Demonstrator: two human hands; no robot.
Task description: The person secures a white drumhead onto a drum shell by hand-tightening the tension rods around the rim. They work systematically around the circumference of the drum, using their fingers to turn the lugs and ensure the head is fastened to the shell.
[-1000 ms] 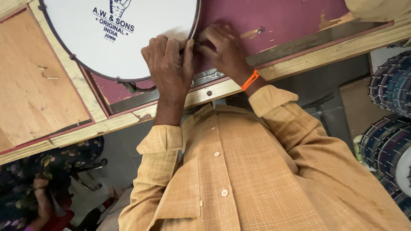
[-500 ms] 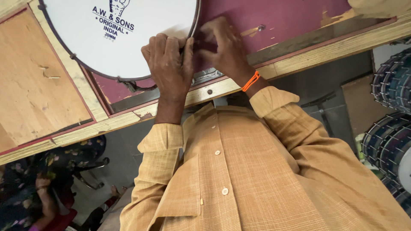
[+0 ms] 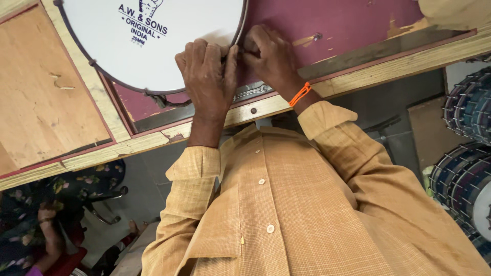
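A round white drum head (image 3: 128,56) with a thin dark metal hoop and printed blue lettering lies on a maroon board (image 3: 327,20). My left hand (image 3: 207,76) rests on its near right rim, fingers curled over the hoop. My right hand (image 3: 268,56), an orange band at its wrist, pinches the same stretch of rim right beside the left fingertips. What lies between the fingertips is hidden. My tan checked shirt (image 3: 307,204) fills the lower view.
A pale wooden frame (image 3: 388,66) edges the maroon board, and a plywood panel (image 3: 41,97) lies at left. Dark drums (image 3: 465,148) with metal rods stack at right. Another person in floral clothes (image 3: 46,225) sits low at the bottom left.
Both hands stay pressed together on the drum head's rim, with only small finger movement. The view has shifted slightly.
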